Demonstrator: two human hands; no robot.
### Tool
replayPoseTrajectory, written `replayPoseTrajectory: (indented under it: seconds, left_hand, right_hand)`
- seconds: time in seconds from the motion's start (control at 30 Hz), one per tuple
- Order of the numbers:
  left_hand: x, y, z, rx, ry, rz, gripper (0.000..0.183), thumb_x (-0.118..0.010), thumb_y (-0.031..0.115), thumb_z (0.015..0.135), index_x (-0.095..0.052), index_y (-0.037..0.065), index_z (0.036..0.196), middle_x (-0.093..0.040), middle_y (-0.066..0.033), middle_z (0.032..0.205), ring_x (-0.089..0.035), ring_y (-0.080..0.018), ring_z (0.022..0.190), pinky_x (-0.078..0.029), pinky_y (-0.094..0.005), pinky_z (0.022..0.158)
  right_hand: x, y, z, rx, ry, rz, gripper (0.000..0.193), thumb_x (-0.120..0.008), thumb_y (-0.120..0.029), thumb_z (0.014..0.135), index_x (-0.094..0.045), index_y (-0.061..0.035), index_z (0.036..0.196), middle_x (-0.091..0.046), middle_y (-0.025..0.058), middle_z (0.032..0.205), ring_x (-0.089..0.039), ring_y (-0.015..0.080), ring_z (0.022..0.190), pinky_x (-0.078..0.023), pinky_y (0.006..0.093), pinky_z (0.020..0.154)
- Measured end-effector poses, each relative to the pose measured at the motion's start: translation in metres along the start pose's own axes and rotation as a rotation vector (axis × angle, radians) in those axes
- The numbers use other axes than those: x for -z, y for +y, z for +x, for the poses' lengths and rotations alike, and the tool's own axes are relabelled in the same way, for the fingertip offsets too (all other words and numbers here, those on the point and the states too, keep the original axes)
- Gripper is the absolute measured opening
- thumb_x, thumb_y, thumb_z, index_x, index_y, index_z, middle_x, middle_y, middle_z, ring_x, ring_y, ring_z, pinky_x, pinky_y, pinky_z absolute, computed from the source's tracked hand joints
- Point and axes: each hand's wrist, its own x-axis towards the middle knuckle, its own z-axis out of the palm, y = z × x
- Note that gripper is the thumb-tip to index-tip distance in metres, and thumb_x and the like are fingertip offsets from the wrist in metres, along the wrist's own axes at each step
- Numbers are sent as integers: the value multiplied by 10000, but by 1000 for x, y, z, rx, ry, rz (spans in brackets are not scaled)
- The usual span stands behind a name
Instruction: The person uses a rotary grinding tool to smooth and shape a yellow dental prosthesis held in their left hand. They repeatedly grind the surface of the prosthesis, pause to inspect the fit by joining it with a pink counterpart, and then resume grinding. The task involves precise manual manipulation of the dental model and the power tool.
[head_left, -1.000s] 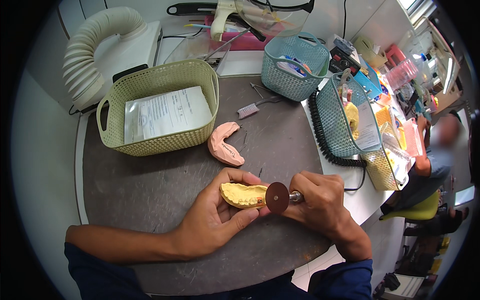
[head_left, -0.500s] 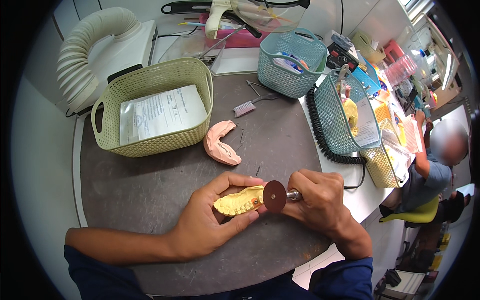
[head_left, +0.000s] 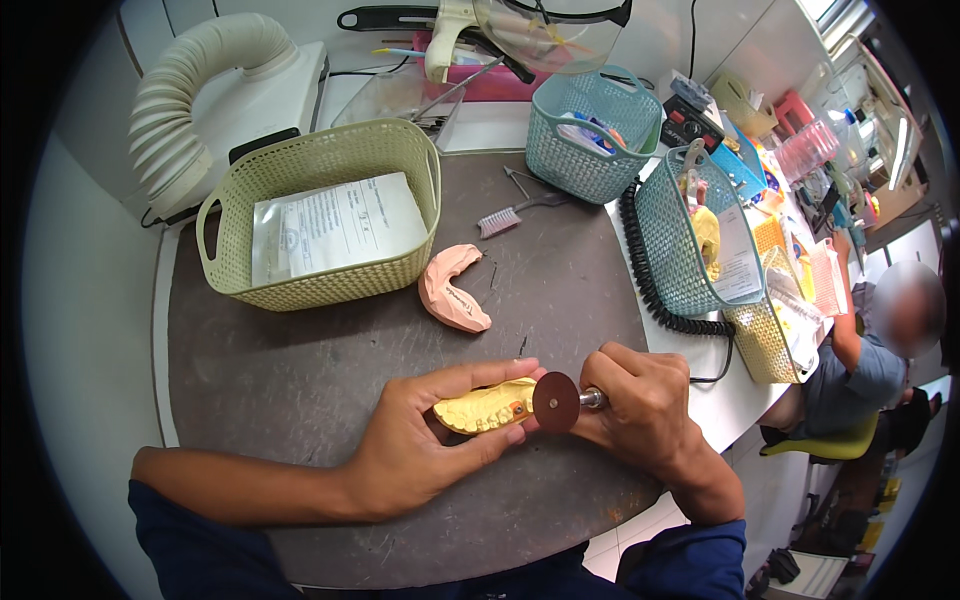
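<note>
A yellow dental model with a row of teeth lies between the thumb and fingers of my left hand. One spot in its tooth row is orange with a dark centre. My right hand is wrapped round a rotary handpiece, of which only the metal front end shows. On its tip sits a dark red cutting disc, which overlaps the right end of the model in this view; whether they touch I cannot tell. Farther off, a pink horseshoe-shaped dental cast rests on the dark bench top.
An olive basket with papers stands at the left behind my hands. A small brush lies near a blue basket. Another blue basket and a coiled black cord line the right side. A co-worker sits far right.
The bench and its things sit slightly farther right in view. My hands, the model and the disc appear a little lower and to the right; both grips are the same.
</note>
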Motion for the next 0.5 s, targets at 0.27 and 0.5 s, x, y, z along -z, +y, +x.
replayPoseTrajectory:
  seconds: [0.27, 0.5]
  left_hand:
    - [2, -2, 3, -14, -18, -71, 486, -673, -18, 890, -517, -47, 1349, -612, -158, 1322, -589, -168, 1197, -467, -309, 1050]
    - [1, 3, 0, -64, -20, 127, 484, -686, 29, 899, -518, -26, 1349, -621, -133, 1275, -597, -149, 1142, -469, -287, 999]
  right_hand:
    - [0, 0, 0, 2, 12, 19, 470, -860, -390, 657, -484, -107, 661, -472, 5, 582, -560, 163, 469, -413, 305, 417]
    - [0, 0, 0, -27, 21, 18, 459, -858, -391, 658, -491, -115, 662, -484, 9, 579, -556, 181, 461, -417, 315, 417]
